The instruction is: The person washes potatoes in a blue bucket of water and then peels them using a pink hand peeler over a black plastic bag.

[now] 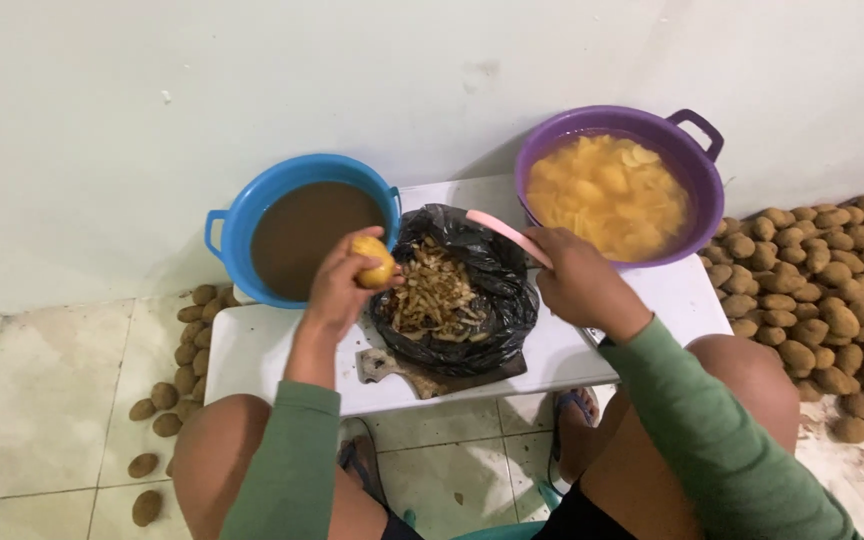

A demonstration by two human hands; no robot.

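Black plastic bag (497,310) of peelings sits open mid-counter (252,350), between blue basin (242,215) of brown water and purple basin (697,165) of peeled yellow pieces. Left hand (337,290) raised, fingers closed on a peeled potato (374,262) over the bag's edge. Right hand (577,280) grips a pink-handled peeler (507,235), wrist bent inward.

blue basin (242,215) of brown water left of the black bag (507,320); purple basin (692,215) right; unpeeled potatoes (822,290) farther right.
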